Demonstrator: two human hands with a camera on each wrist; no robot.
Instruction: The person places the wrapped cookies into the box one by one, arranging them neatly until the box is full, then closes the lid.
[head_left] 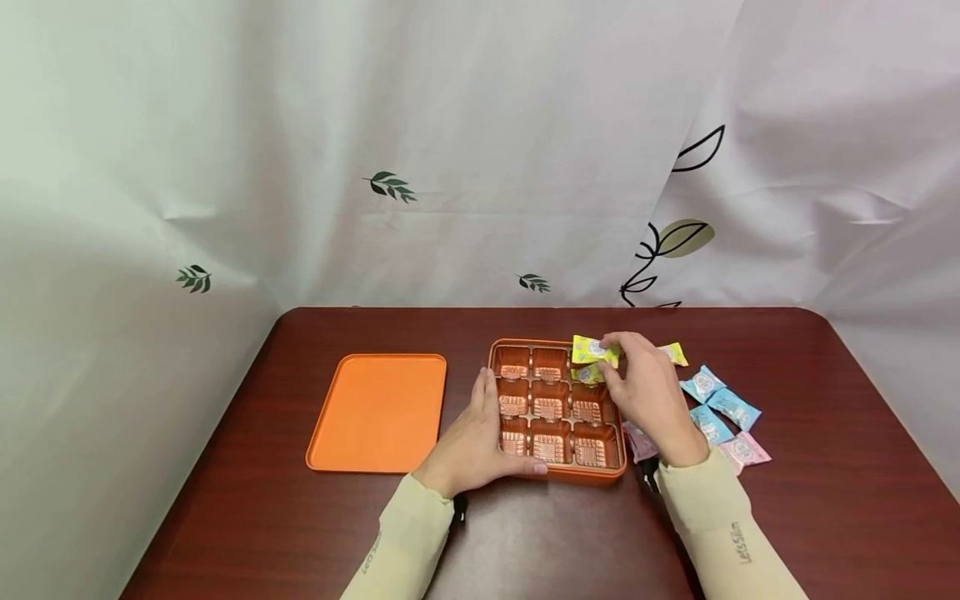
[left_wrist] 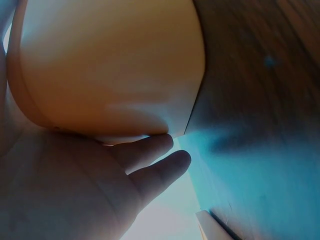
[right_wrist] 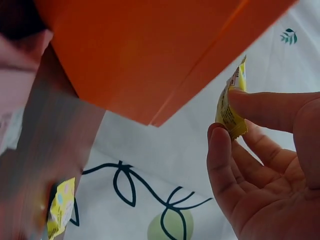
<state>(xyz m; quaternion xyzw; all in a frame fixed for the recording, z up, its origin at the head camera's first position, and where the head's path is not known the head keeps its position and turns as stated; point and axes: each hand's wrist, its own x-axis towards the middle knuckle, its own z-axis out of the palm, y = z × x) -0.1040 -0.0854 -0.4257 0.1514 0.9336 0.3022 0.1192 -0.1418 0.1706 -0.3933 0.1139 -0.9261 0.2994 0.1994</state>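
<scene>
An orange box [head_left: 588, 477] holds a shiny copper-coloured insert with square compartments. My left hand [head_left: 468, 437] rests on the box's near left corner, straight fingers along its left side and thumb across the front rim. In the left wrist view, fingers [left_wrist: 150, 172] lie beside the box wall [left_wrist: 110, 70]. Between thumb and fingertips my right hand [head_left: 651, 392] pinches a yellow wrapped candy [head_left: 589, 349] above the far right compartment. A second yellow candy [head_left: 587, 374] lies in that compartment, partly covered. The right wrist view shows the pinched candy [right_wrist: 231, 107] edge-on beside the box.
An orange lid [head_left: 378, 412] lies flat left of the box. Right of the box are another yellow candy [head_left: 677, 354], several blue candies [head_left: 735, 409] and pink candies [head_left: 745, 450], one partly behind my right wrist. White patterned cloth [head_left: 465, 150] hangs behind the dark red table [head_left: 247, 517].
</scene>
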